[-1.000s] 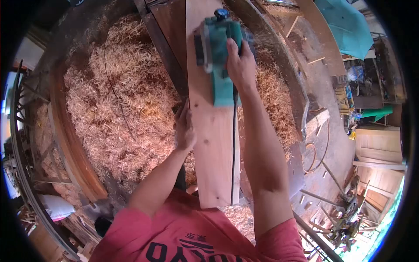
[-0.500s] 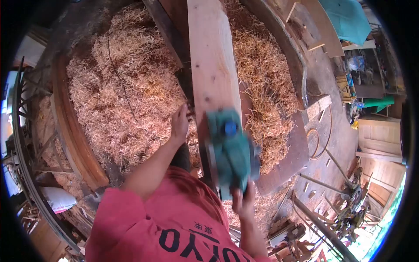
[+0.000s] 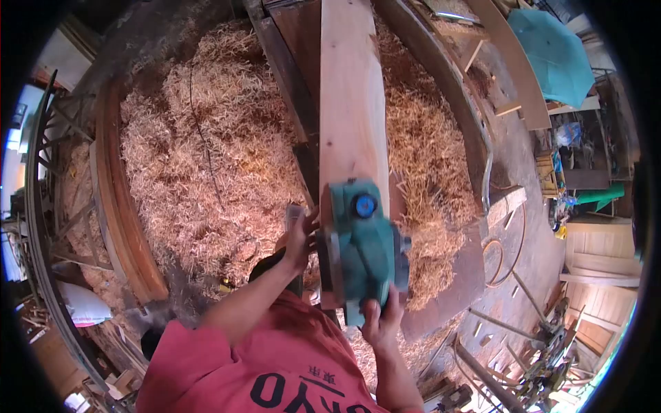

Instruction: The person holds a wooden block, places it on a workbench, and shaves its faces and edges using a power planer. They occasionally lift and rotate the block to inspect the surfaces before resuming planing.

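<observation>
A green power planer with a blue-centred round knob rests on a long pale wooden plank near my body. My right hand is wrapped round the planer's rear handle. At the planer's left side, by the plank's left edge, is my left hand; its fingers are bent towards the edge, and their tips are partly hidden. Wood shavings lie deep on the left of the plank, and more shavings lie on its right.
A long brown timber lies at the far left beside a metal frame. A teal umbrella-like cover is at the upper right. A looped hose, metal poles and wooden panels stand on the right.
The view has shifted, so the plank and shavings appear further right and lower. My left hand now sits lower, closer to the planer's side. My right hand still grips the planer.
</observation>
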Demonstrator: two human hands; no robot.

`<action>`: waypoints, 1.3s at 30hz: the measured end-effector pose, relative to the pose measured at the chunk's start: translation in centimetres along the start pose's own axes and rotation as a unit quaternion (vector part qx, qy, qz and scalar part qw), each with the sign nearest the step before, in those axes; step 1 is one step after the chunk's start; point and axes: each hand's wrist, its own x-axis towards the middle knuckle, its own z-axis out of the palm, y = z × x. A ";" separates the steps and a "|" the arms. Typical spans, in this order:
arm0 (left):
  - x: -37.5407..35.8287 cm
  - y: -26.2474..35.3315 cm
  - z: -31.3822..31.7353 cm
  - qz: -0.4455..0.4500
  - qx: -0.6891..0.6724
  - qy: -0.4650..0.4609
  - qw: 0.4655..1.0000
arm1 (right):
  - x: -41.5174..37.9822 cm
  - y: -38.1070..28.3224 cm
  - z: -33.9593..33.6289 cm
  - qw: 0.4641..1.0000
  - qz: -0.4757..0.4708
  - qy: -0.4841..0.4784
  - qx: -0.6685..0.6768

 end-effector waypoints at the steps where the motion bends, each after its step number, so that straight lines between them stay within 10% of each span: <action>1: 0.1 -0.4 -0.4 -0.027 0.005 0.018 0.999 | 3.5 -0.8 0.8 1.000 -0.020 0.014 -0.004; 6: -1.3 2.2 2.0 -0.086 -0.029 0.073 0.993 | 23.4 -2.8 5.3 0.997 -0.044 0.055 0.025; 10: -0.7 1.0 1.9 0.078 0.185 0.052 0.978 | 41.5 -4.7 8.9 0.965 -0.177 0.172 -0.086; 15: 0.6 2.5 2.2 0.170 0.362 0.068 0.914 | 45.5 -6.0 7.2 0.993 -0.089 0.001 0.076; 25: 11.4 7.1 5.1 0.424 0.368 0.180 0.808 | 7.9 1.3 -3.2 0.999 0.028 -0.012 0.016; 31: 11.7 8.0 7.3 0.414 0.404 0.189 0.794 | -15.2 5.7 -9.1 0.997 0.076 -0.020 0.023; 39: 11.9 8.1 6.6 0.408 0.404 0.170 0.801 | -7.0 5.4 -7.5 0.998 0.028 -0.031 -0.045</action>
